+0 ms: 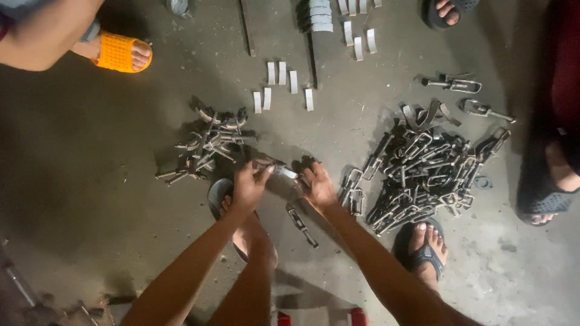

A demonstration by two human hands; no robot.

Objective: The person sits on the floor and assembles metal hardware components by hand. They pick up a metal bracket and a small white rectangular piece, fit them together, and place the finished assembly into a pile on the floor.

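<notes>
Left hand (249, 184) + right hand (317, 186) grip metal piece (283, 171), prob. clasp; no containers.

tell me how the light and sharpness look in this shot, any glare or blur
Head view: dim overall, dark toward the left side and corners; the large pile of metal links catches small glints; the left hand and right hand are slightly soft around the small metal piece; the floor lies in heavy shadow.

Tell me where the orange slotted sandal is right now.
In the head view, the orange slotted sandal sits at the upper left on the grey concrete floor, on another person's foot, up-left of the smaller pile of metal parts.
</notes>
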